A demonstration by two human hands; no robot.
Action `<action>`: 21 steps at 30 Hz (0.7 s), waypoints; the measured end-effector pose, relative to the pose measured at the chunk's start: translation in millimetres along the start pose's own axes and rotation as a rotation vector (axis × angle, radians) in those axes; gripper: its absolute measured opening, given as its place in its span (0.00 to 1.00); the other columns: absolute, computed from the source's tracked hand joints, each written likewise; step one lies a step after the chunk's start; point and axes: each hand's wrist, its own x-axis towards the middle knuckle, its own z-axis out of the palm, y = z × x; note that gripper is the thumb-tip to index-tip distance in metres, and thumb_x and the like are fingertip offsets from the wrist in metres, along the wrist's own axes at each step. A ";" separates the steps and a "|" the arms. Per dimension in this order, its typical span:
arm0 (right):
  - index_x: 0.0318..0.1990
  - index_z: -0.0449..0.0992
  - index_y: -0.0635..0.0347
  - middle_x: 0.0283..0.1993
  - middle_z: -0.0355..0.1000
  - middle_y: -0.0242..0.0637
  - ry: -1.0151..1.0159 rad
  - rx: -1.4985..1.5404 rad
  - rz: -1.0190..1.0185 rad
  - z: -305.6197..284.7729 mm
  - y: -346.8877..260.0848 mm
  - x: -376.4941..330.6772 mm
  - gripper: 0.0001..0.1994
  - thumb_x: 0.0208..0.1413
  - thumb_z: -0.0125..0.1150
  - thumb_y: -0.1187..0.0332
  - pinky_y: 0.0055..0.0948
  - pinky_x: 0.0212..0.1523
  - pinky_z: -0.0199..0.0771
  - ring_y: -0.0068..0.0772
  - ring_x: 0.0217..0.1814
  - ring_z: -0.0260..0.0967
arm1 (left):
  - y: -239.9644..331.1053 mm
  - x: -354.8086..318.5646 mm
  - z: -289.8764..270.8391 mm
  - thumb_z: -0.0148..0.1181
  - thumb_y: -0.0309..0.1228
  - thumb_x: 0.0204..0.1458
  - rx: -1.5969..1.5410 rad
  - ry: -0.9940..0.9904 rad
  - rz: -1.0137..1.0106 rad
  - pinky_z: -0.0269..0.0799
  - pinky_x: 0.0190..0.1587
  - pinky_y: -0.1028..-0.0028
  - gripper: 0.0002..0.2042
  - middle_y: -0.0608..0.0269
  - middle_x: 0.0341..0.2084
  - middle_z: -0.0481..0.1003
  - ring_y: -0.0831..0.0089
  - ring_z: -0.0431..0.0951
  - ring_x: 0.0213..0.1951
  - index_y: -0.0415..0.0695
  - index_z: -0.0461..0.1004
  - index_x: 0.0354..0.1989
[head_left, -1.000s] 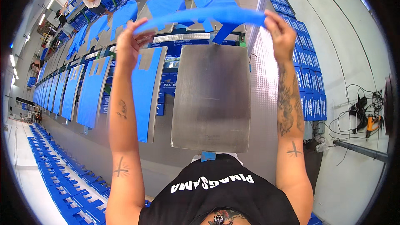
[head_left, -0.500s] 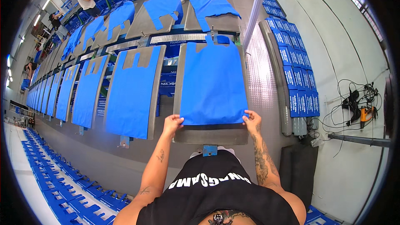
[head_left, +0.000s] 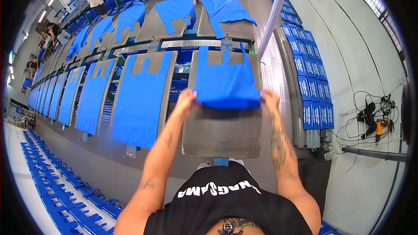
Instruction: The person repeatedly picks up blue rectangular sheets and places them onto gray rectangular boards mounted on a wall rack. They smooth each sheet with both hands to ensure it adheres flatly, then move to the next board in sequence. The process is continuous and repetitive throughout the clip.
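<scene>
A blue vest-shaped cloth bag (head_left: 224, 82) lies over the grey board (head_left: 221, 135) in front of me. My left hand (head_left: 187, 100) pinches its near left corner and my right hand (head_left: 269, 100) its near right corner. Between them the near edge looks lifted off the board, with a dark shadow under it. Slack folds run across the bag's right half. Its straps point to the far end of the board, and the right one sticks up at a slant. A metal peg stands by the middle strap.
To the left, a long row of boards carries flat blue bags (head_left: 141, 100). Across a metal rail, more boards hold draped blue bags (head_left: 226, 11). A pale upright post (head_left: 272, 17) rises at the right. Wall cables and an orange tool (head_left: 383, 129) hang farther right. Other people stand beyond.
Both hands have moved away from me, carrying the bag's near edge toward the middle of the board. More bare board shows near me, and the straps now spread at the far end.
</scene>
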 end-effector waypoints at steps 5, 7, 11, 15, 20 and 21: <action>0.45 0.81 0.63 0.38 0.79 0.35 0.058 0.346 -0.605 32.2 -245.5 123.0 0.12 0.51 0.68 0.74 0.26 0.40 0.78 0.26 0.38 0.76 | 238.7 100.2 111.5 0.56 0.27 0.62 -0.024 -0.077 0.418 0.78 0.47 0.49 0.04 0.62 0.40 0.74 0.64 0.77 0.43 0.45 0.69 0.42; 0.46 0.80 0.64 0.42 0.78 0.37 -0.035 0.464 -0.638 75.3 -303.3 90.6 0.12 0.53 0.67 0.77 0.27 0.43 0.79 0.28 0.41 0.76 | 293.5 81.6 105.2 0.56 0.29 0.63 -0.084 -0.101 0.535 0.79 0.49 0.52 0.04 0.63 0.39 0.75 0.68 0.77 0.42 0.45 0.69 0.43; 0.46 0.80 0.67 0.44 0.78 0.40 -0.090 0.461 -0.838 71.5 -343.8 38.2 0.12 0.53 0.68 0.76 0.28 0.46 0.81 0.29 0.42 0.77 | 324.3 40.0 98.4 0.57 0.28 0.62 -0.097 -0.180 0.656 0.78 0.49 0.59 0.04 0.63 0.38 0.76 0.65 0.80 0.43 0.46 0.69 0.42; 0.47 0.81 0.65 0.43 0.78 0.39 -0.025 0.322 -0.772 54.6 -287.6 12.4 0.12 0.55 0.68 0.75 0.29 0.42 0.83 0.28 0.41 0.77 | 275.3 24.8 70.2 0.58 0.28 0.62 -0.033 -0.095 0.559 0.77 0.36 0.72 0.07 0.62 0.36 0.76 0.69 0.80 0.35 0.44 0.68 0.44; 0.47 0.80 0.64 0.41 0.78 0.36 -0.007 0.029 -0.542 26.8 -174.5 -14.5 0.12 0.57 0.67 0.73 0.20 0.22 0.69 0.22 0.26 0.74 | 163.9 11.4 38.2 0.61 0.23 0.58 0.028 -0.069 0.371 0.80 0.35 0.70 0.12 0.63 0.32 0.74 0.71 0.80 0.31 0.40 0.69 0.48; 0.49 0.79 0.64 0.40 0.78 0.36 -0.013 -0.014 -0.441 24.4 -152.8 -20.8 0.13 0.57 0.67 0.73 0.19 0.20 0.67 0.20 0.26 0.73 | 139.9 7.6 26.0 0.62 0.22 0.58 0.050 -0.025 0.308 0.80 0.35 0.69 0.12 0.63 0.33 0.75 0.71 0.80 0.31 0.39 0.69 0.49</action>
